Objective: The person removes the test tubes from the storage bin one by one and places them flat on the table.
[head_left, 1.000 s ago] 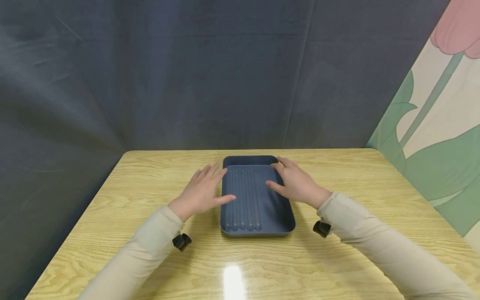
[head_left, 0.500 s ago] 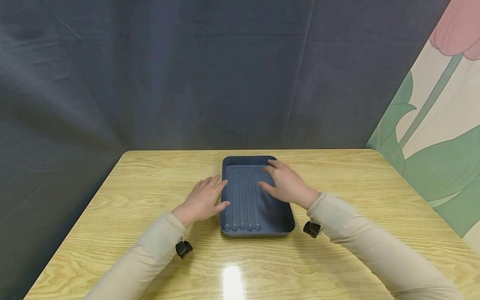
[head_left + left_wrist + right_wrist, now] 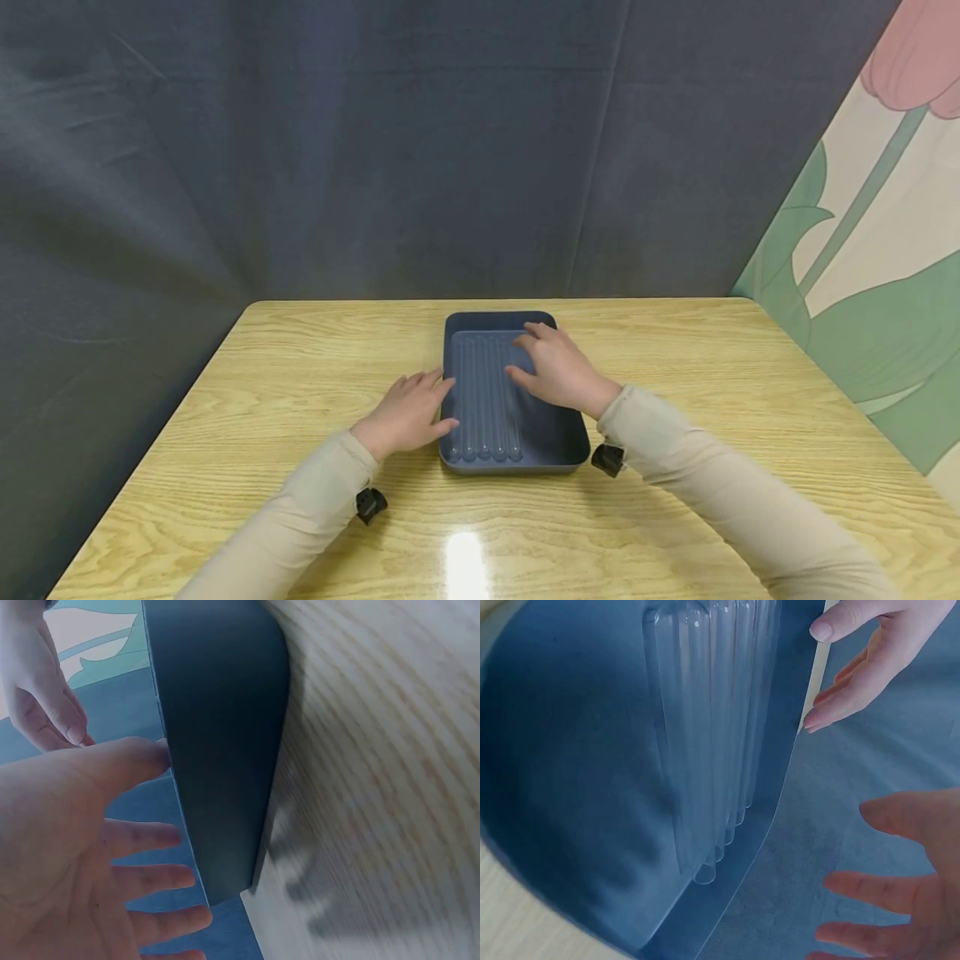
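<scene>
A dark blue rectangular tray [image 3: 553, 443] lies on the table. Several clear test tubes [image 3: 483, 400] are lined up side by side along its left part, rounded ends toward me; the right wrist view shows the tubes [image 3: 705, 735] close up. My left hand [image 3: 405, 415] is spread at the tray's left rim, holding nothing. In the left wrist view its thumb overlaps the edge of the tray's side wall [image 3: 221, 757]. My right hand [image 3: 561, 371] hovers over the tray's right half with fingers apart and nothing in them, its fingertips near the far ends of the tubes.
The tray stands on a light wood-grain table [image 3: 300, 358]. A dark cloth [image 3: 420, 150] hangs behind the table and on the left side. At the right is a panel with a pink and green flower pattern [image 3: 885, 275]. Each wrist carries a small black camera [image 3: 607, 459].
My right hand has shifted left, from the tray's right rim to over its inside. The left hand has slid a little toward me along the left rim. Tray and tubes stay put.
</scene>
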Tool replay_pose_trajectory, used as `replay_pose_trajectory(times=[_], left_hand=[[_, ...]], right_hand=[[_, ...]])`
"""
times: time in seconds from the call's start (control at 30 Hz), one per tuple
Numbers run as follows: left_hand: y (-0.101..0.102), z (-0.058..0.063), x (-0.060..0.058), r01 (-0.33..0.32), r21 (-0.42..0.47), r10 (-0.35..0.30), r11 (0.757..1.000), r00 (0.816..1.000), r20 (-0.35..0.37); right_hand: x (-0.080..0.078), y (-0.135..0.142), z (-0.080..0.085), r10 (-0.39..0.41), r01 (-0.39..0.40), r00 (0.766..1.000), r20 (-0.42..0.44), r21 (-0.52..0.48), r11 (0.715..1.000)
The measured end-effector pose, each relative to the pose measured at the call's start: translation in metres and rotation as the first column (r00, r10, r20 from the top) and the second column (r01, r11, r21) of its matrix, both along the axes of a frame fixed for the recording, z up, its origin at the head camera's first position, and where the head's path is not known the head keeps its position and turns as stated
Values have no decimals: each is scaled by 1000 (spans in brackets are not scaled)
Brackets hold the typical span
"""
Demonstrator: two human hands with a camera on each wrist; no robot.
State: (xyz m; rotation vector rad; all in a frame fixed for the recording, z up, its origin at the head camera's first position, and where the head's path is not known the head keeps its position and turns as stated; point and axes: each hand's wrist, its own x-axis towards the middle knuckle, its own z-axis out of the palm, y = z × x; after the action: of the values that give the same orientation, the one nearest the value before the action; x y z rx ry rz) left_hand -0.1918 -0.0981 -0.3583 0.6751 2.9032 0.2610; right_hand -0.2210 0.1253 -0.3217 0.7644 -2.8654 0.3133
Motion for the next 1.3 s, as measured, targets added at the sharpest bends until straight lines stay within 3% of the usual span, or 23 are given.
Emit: replay_pose_trajectory(times=[0.6,1.3], left_hand=[[1,-1,1,-10,-23,11,1000,999,50],[1,-2,2,-28,-27,30,999,997,68]], right_hand=[[-6,-6,-11,-117,120,984,135,-14,993],[-22,-13,-16,-145,157,970,193,-51,986]])
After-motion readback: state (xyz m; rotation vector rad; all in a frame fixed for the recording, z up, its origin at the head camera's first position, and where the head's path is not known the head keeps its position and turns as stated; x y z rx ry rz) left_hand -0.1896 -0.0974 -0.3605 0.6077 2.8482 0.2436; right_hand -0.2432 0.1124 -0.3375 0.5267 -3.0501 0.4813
